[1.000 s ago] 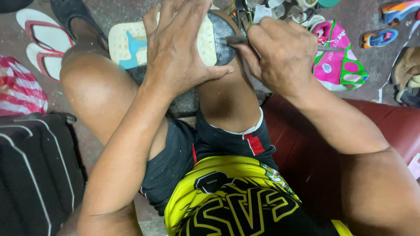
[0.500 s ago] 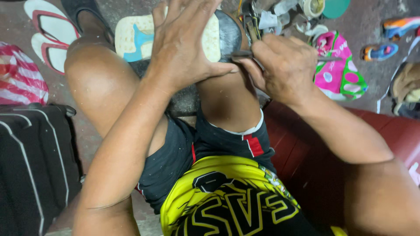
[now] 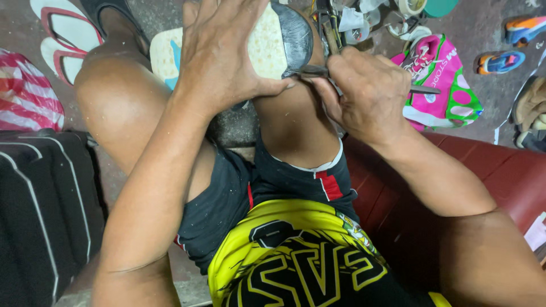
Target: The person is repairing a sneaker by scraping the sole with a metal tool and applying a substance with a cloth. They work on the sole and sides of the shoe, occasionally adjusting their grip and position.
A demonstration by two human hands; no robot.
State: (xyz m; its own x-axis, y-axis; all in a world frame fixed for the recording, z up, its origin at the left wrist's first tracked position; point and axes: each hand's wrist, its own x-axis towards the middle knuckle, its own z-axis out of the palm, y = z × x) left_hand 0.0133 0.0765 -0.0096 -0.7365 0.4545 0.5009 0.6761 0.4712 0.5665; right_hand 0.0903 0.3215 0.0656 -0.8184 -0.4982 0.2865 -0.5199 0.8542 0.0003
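My left hand [image 3: 224,57] lies flat over most of the sole [image 3: 267,48], so I see only its pale, speckled face beside my fingers, a strip with a blue mark by my wrist, and the dark, shiny rim curving round its far end. The top of the sole is cut off by the edge of the view. It rests on my knees [image 3: 290,113], pressed down under my spread palm, thumb stretched toward the rim.

My right hand [image 3: 369,94] is clenched round a thin metal tool [image 3: 311,71]. Its dark tip pokes out from my fingers and meets the sole's rim just by my left thumb; the other end sticks out past my knuckles on the far side. My fist hides the middle, and I think it is a blade, though I cannot be sure.

Right of the sole lies a pink and green bag [image 3: 441,85], and beyond that a blue and orange shoe [image 3: 500,61]. Above the sole's rim is a clutter of small tools and tape I cannot sort out. Left of the sole are white sandals [image 3: 60,34] with red straps, partly cut off, then a red striped bag [image 3: 25,94], with a black suitcase [image 3: 45,210] nearer me. A red seat [image 3: 483,165] runs under my right arm.
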